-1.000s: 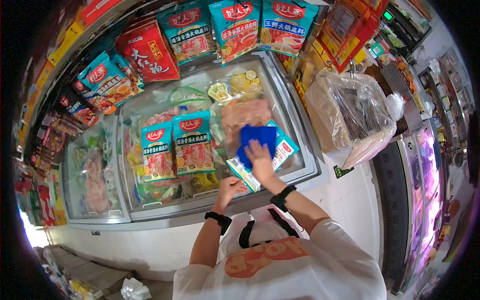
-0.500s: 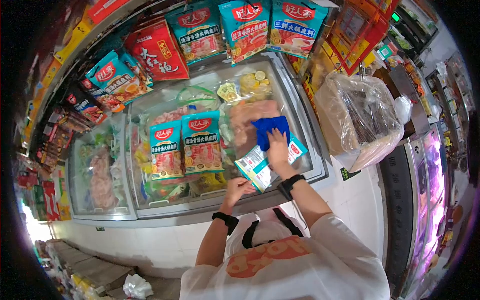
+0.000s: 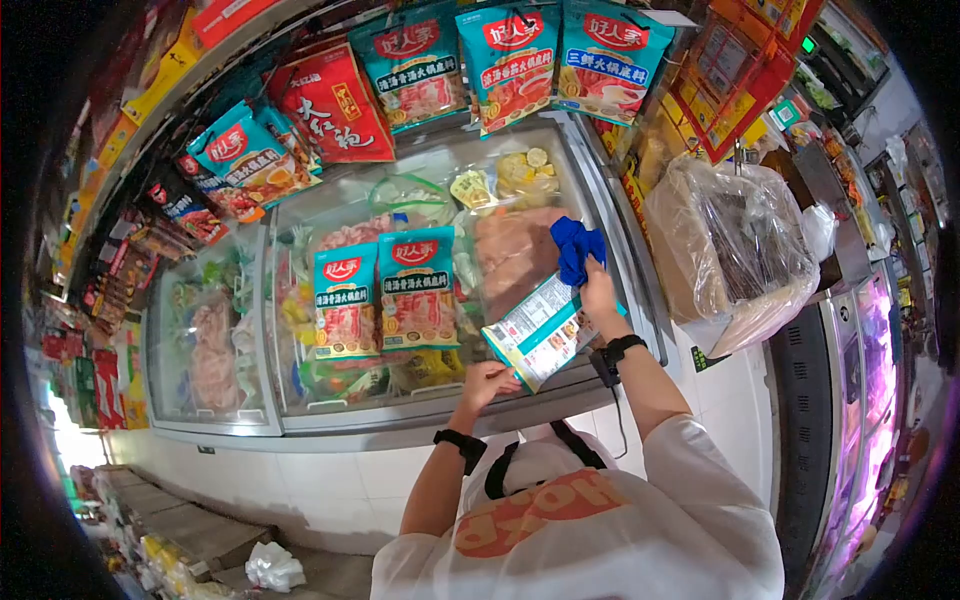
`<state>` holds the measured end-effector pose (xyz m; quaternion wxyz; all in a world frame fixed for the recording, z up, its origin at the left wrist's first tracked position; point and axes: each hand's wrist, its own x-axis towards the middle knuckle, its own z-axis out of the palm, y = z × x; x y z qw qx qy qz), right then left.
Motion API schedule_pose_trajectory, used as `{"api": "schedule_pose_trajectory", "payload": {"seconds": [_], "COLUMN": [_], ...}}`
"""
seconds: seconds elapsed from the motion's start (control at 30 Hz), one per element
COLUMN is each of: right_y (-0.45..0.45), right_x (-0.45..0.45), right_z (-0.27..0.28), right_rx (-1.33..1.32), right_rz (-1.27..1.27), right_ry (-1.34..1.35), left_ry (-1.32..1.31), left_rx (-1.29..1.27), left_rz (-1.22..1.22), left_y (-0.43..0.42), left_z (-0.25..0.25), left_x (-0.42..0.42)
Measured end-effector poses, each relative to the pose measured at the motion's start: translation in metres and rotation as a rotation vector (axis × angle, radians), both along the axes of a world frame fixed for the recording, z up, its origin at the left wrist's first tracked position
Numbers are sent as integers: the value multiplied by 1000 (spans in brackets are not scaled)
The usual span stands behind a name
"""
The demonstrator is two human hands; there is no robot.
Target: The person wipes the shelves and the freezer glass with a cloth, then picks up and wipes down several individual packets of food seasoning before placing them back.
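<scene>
A hotpot seasoning packet [image 3: 543, 335] is tilted over the front right part of a glass-topped freezer [image 3: 470, 392], its printed back facing up. My left hand [image 3: 489, 384] pinches the packet's near left corner. At its far right end, my right hand [image 3: 598, 293] is closed on a bunched blue cloth [image 3: 578, 250]; whether those fingers also grip the packet is hard to tell. Two similar teal seasoning packets, a left one [image 3: 346, 303] and a right one [image 3: 417, 292], lie face up side by side on the glass, left of my hands.
Teal packets [image 3: 508, 70] and a red packet [image 3: 335, 110] stand along the freezer's back edge. Bagged meat and vegetables show through the glass. A plastic-lined box [image 3: 690, 240] stands to the right. A white plastic bag [image 3: 274, 567] lies at lower left.
My right hand has drawn the blue cloth off the packet's middle to its far right end. More of the packet's back shows. My left hand stays at the near corner.
</scene>
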<state>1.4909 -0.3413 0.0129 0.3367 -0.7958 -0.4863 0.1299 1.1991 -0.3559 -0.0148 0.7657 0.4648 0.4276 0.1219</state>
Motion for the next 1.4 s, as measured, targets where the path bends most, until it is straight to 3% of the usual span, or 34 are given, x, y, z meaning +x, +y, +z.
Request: {"api": "schedule_pose_trajectory", "payload": {"seconds": [0.1,0.23,0.37,0.57,0.63,0.8,0.9,0.97,1.1,1.17,1.2,1.27,1.4], "right_y": [-18,-69,-108,-74,-59,-79,-114,-119,-105,-88,-84,-74,-91], "right_x": [-20,-42,-25,-11,-31,-87,-99,-71,-19,-10,-13,-33,-102], "right_z": [-13,17,14,-6,-14,4,15,4,16,4,-4,-4,-15], "right_rx": [43,82,20,-108,37,53,112,122,31,47,48,59,174], "right_rz": [90,5,14,-187,-142,436,749,839,340,-8,-7,79,557], "right_ry": [-231,-15,-71,37,-94,-168,-195,-267,-289,-5,-6,-213,-183], "left_ry": [15,11,6,57,73,67,32,11,80,105,104,89,69], "left_rx": [30,27,29,23,22,-3,35,44,-7,5,6,49,38], "left_rz": [-4,-7,-15,-15,-22,78,147,129,38,30,31,33,66], "left_y": [0,1,1,0,0,-3,-1,0,-1,-2,-3,-3,-7], "left_z": [1,-1,3,9,7,1,-44,-26,4,1,0,0,-12], "left_x": [1,1,2,4,5,5,-7,-6,2,3,3,3,-2]}}
